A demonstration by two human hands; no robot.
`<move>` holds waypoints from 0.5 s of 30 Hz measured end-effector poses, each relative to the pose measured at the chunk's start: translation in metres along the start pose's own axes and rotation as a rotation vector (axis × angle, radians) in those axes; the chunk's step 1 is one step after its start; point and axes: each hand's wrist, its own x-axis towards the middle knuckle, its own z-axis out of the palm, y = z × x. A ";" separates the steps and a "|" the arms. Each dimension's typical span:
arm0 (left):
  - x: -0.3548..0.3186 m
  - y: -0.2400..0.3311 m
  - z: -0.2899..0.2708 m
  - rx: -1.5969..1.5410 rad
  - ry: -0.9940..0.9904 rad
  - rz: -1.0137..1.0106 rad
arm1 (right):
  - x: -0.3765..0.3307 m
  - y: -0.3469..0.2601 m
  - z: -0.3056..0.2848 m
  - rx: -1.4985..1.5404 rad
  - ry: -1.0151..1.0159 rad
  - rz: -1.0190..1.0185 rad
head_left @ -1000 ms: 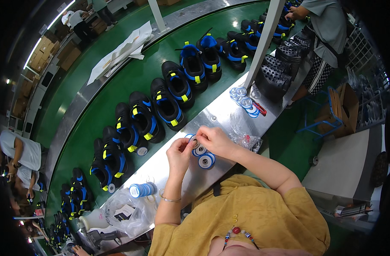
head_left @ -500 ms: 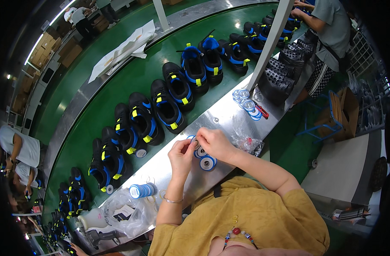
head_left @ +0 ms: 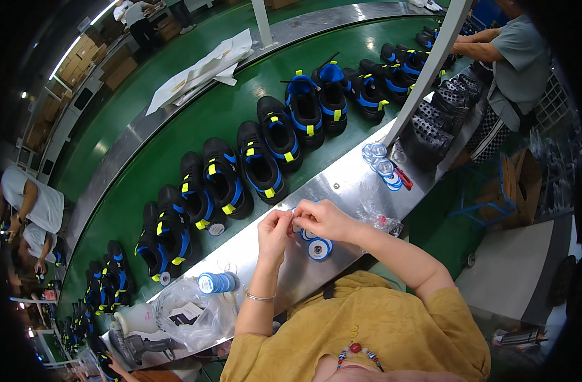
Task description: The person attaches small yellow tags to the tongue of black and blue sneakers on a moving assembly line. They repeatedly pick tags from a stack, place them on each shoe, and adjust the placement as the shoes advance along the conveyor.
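Note:
My left hand and my right hand meet over the metal ledge, fingertips pinched together. What sits between them is too small and too covered to make out. Just below my right hand lie several round blue-and-white tags, partly hidden by it. To the left, a stack of similar blue-rimmed discs rests on the ledge near thin loops of string. Beyond my hands, black-and-blue shoes with yellow tabs stand in a row on the green belt. Single round tags lie beside a few of them.
A clear plastic bag and a heat gun-like tool occupy the ledge's left end. More round tags and a red-handled tool lie by the post. Crumpled clear plastic is right of my hands. A co-worker stands far right.
The view has shifted slightly, and the shoes sit a little further right in it. Both hands stay together, with the right fingers now bent closer over the left fingertips.

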 end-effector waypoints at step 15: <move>0.047 -0.024 -0.027 -0.203 0.296 0.038 | 0.052 0.027 0.008 -0.630 0.248 -0.180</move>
